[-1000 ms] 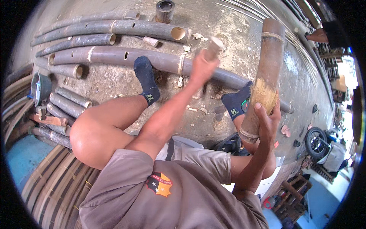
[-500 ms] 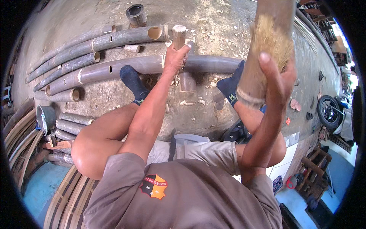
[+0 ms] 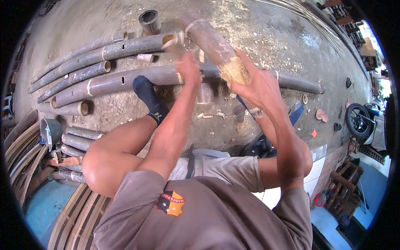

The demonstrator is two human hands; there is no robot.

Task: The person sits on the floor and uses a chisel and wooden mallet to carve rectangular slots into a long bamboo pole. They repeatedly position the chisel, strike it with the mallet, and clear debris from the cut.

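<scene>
In the head view, the right hand (image 3: 260, 83) grips a thick brown bamboo club (image 3: 210, 41) above the long brown bamboo pole (image 3: 162, 76); the left hand (image 3: 190, 71) clasps a blurred, round-handled wooden tool (image 3: 177, 51). Two rectangular slots (image 3: 122, 80) look finished; cutting beneath the left hand is hidden. Pale chips (image 3: 220, 114) and a dark-blue-socked foot (image 3: 151, 102) crowd the pole.

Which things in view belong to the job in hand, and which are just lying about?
In use:
- wooden handle, blurred, in the left hand
- thick bamboo club, in the right hand
- long bamboo pole beneath the hands

Apparently just lying about:
- grey bucket
- dark container
- black wheel
</scene>
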